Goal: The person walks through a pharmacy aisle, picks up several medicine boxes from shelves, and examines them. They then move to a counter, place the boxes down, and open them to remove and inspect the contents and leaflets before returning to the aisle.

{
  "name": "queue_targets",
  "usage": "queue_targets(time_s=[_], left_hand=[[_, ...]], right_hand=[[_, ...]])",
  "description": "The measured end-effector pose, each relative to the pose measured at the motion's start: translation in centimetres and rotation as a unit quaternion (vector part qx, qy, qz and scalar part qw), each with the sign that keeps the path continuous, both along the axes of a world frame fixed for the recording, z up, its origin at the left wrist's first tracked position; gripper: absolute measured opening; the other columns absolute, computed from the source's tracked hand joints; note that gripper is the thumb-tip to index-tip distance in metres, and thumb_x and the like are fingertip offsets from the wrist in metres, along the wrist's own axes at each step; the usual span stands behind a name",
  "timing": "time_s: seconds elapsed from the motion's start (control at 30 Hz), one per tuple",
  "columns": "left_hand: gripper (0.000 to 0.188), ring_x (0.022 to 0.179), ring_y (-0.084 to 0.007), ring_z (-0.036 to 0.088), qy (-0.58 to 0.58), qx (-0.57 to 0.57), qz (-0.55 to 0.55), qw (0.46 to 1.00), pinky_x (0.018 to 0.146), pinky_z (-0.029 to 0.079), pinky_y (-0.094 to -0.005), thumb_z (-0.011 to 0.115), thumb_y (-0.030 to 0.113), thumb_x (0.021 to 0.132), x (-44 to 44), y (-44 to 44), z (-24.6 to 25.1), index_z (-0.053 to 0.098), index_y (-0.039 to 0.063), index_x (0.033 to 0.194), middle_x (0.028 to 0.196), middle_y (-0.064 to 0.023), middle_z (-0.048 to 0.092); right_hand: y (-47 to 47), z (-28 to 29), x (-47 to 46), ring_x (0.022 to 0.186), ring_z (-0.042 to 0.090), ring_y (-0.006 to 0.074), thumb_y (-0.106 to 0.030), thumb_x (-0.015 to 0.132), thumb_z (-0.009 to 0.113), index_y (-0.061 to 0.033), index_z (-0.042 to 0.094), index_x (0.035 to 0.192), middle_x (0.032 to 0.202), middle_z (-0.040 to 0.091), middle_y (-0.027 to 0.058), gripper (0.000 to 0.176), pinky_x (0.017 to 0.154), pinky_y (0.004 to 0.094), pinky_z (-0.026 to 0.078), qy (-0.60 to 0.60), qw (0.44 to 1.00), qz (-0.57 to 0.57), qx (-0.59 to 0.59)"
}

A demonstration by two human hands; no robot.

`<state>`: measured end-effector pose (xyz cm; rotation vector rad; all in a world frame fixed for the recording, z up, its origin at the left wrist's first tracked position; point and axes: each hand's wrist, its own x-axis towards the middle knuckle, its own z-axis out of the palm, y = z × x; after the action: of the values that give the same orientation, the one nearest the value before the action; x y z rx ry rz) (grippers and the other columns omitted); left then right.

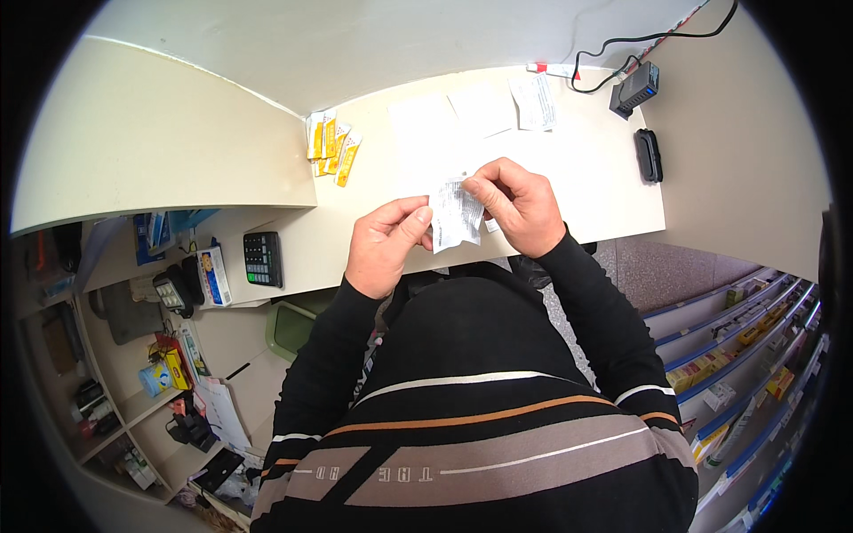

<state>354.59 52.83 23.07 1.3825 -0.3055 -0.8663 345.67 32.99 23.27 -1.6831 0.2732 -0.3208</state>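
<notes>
A small printed paper sheet, creased and wavy at its lower edge, is held over the front of a pale desk. My left hand pinches its left edge between thumb and fingers. At the sheet's upper right, my right hand grips it with thumb and forefinger. Behind the hands lie a blank-looking white paper and a printed leaflet. Several yellow-and-white sachets are heaped at the desk's left, against a side panel.
A black calculator and a small box sit at the left. On the right are a black multi-port device with a cable, a black case and a red-and-white tube. Shelves with boxes stand lower right, and a green bin lower left.
</notes>
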Motion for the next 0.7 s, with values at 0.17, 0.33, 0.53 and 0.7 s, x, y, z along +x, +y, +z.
queue_targets(time_s=[0.17, 0.33, 0.53, 0.7], left_hand=[[0.028, 0.084, -0.0126, 0.061, 0.028, -0.008, 0.018, 0.999, 0.075, 0.051, -0.027, 0.058, 0.01, 0.098, -0.2, -0.4, 0.0, 0.059, -0.007, 0.12, 0.097, -0.0078, 0.066], [0.019, 0.092, -0.0123, 0.061, 0.13, -0.073, 0.106, 0.983, 0.08, 0.051, -0.0273, 0.061, 0.007, 0.096, -0.2, -1.3, -0.2, 0.063, -0.004, 0.111, 0.1, -0.0071, 0.066], [0.017, 0.103, -0.0232, 0.066, -0.461, 0.029, 0.092, 0.882, 0.09, 0.053, -0.0329, 0.067, 0.002, 0.09, -0.7, -2.4, 1.6, 0.065, 0.0, 0.106, 0.109, -0.0146, 0.068], [0.023, 0.107, -0.0303, 0.067, -0.524, 0.005, 0.082, 0.848, 0.086, 0.057, -0.0371, 0.069, -0.008, 0.08, -1.1, -2.8, 1.5, 0.065, 0.0, 0.101, 0.109, -0.0155, 0.068]], right_hand=[[0.3, -0.2, 0.2, 0.063, 0.058, 0.0094, -0.015, 0.09, 0.072, -0.0004, 0.065, 0.094, 0.075, 0.066, 0.0055, 0.017, 0.059, 0.0252, 0.047, -0.023, 1.0, -0.002, -0.01], [0.3, 0.9, 0.7, 0.071, 0.06, 0.0151, -0.008, 0.078, 0.08, -0.0025, 0.064, 0.1, 0.088, 0.064, 0.0084, 0.027, 0.062, 0.0271, 0.049, -0.132, 0.947, -0.088, -0.279], [2.4, 1.2, -0.1, 0.08, 0.063, 0.0135, -0.008, 0.083, 0.078, -0.0001, 0.064, 0.103, 0.097, 0.066, 0.0084, 0.026, 0.066, 0.0276, 0.052, -0.091, 0.996, 0.007, -0.025], [2.5, 1.0, -0.2, 0.086, 0.066, 0.0106, -0.011, 0.09, 0.073, 0.0008, 0.065, 0.107, 0.098, 0.07, 0.0068, 0.023, 0.07, 0.0256, 0.054, -0.02, 0.962, 0.022, 0.27]])
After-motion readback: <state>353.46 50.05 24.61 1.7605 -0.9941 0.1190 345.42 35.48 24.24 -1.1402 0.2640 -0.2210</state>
